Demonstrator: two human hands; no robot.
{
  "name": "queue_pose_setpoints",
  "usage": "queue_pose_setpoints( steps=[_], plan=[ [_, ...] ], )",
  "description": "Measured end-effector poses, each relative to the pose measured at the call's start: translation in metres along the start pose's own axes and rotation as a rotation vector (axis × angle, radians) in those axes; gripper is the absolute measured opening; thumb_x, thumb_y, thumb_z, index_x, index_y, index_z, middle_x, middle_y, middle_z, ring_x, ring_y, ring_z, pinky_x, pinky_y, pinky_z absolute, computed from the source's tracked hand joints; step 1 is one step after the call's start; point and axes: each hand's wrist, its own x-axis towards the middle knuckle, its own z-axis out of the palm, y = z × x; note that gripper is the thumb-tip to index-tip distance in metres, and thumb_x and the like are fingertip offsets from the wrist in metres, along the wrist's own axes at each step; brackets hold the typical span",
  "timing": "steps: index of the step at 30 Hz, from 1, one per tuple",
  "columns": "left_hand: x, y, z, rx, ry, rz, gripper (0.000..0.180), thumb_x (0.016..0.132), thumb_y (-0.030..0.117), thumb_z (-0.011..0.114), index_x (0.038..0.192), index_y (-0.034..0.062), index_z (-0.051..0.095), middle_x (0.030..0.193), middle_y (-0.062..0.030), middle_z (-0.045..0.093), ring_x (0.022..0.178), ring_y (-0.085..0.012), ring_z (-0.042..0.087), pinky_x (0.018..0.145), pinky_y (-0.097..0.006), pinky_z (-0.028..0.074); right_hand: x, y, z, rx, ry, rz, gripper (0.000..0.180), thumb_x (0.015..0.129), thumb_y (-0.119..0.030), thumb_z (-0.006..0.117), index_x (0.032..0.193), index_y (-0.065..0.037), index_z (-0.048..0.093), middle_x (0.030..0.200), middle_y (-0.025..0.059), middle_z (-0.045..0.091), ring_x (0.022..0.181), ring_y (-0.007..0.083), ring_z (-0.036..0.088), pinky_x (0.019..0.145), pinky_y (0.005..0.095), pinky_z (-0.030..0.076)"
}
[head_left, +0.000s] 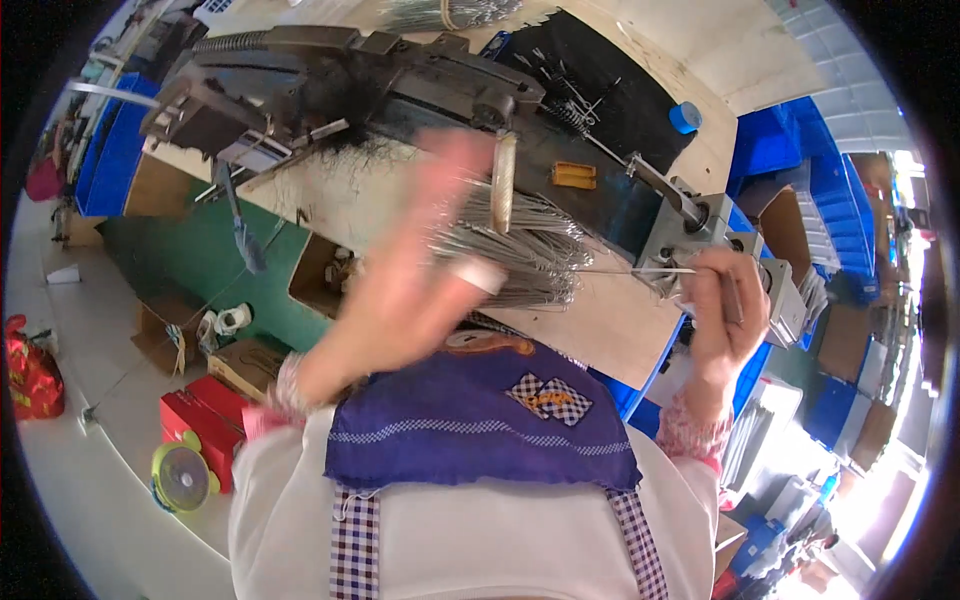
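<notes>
My left hand (400, 270), blurred by motion, is over the left end of a bundle of thin metal wires (530, 250). Its fingers are stretched out with the thumb apart, and a white wrap (478, 275) covers part of one digit. Close by the fingertips hangs a tape-wrapped lever handle (503, 185) of a dark metal bench machine (400, 85); whether they touch is unclear. On the right, my right hand (728, 305) is closed in a pinch on a thin metal wire (660, 270), which points left toward the bundle. Metal fixture blocks (680, 230) stand just beyond that hand.
A black mat (600, 60) with loose metal pieces, a blue round cap (685, 117) and a small yellow block (573, 176) lie on the wooden bench (620, 335). Blue bins (810, 140) stand at right. Below left are cardboard boxes (245, 365) and a green fan (182, 478).
</notes>
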Motion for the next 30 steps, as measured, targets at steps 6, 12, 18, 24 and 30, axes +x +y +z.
queue_pose_setpoints(
  steps=[6, 12, 18, 24, 30],
  plan=[
    [0.017, 0.001, 0.029, -0.458, -0.299, -0.072, 0.026, 0.103, 0.024, 0.039, 0.093, 0.0022, 0.051, 0.085, -0.0072, 0.054, 0.08, -0.0192, 0.055, 0.075, -0.031, 0.046, 0.036, -0.031, 0.03, -0.043, -0.12, -0.068, 0.019, 0.087, -0.003, 0.062, 0.105, -0.001, 0.067, 0.089, 0.0092, 0.068, 0.065, 0.011, 0.06, 0.057, 0.0228, 0.047],
    [0.024, -0.045, 0.056, -0.577, 0.016, -0.272, 0.028, 0.103, 0.029, 0.041, 0.091, 0.0056, 0.052, 0.087, -0.0012, 0.048, 0.075, -0.011, 0.047, 0.063, -0.025, 0.042, 0.072, 0.026, 0.045, -0.429, -0.124, -0.389, 0.021, 0.081, 0.003, 0.059, 0.102, 0.001, 0.065, 0.091, 0.0117, 0.063, 0.082, 0.0265, 0.064, 0.071, 0.034, 0.051],
    [0.053, 0.004, 0.03, -1.524, -0.124, -0.527, 0.017, 0.1, 0.021, 0.046, 0.091, 0.0081, 0.051, 0.071, 0.0033, 0.04, 0.055, -0.0038, 0.032, 0.045, -0.019, 0.027, 0.089, 0.043, 0.068, -0.617, -0.186, -0.515, 0.023, 0.072, -0.001, 0.062, 0.095, -0.003, 0.063, 0.083, 0.011, 0.058, 0.083, 0.0286, 0.061, 0.07, 0.0373, 0.052],
    [0.033, -0.065, -0.054, -2.168, 0.057, -0.342, 0.022, 0.102, 0.017, 0.039, 0.112, 0.007, 0.056, 0.07, 0.0028, 0.036, 0.042, -0.0033, 0.028, 0.036, -0.02, 0.019, 0.076, 0.027, 0.067, -0.624, -0.195, -0.519, 0.01, 0.074, -0.003, 0.062, 0.083, -0.004, 0.058, 0.078, 0.0097, 0.055, 0.079, 0.0261, 0.061, 0.066, 0.0365, 0.052],
    [0.034, -0.028, -0.019, -0.396, -0.282, -0.252, 0.024, 0.093, 0.024, 0.055, 0.091, 0.0059, 0.071, 0.055, -0.0024, 0.053, 0.046, -0.0124, 0.046, 0.044, -0.028, 0.034, 0.149, 0.071, 0.071, -0.766, -0.15, -0.349, 0.011, 0.077, -0.008, 0.061, 0.086, -0.002, 0.063, 0.082, 0.0168, 0.06, 0.078, 0.0355, 0.062, 0.07, 0.044, 0.051]
  ],
)
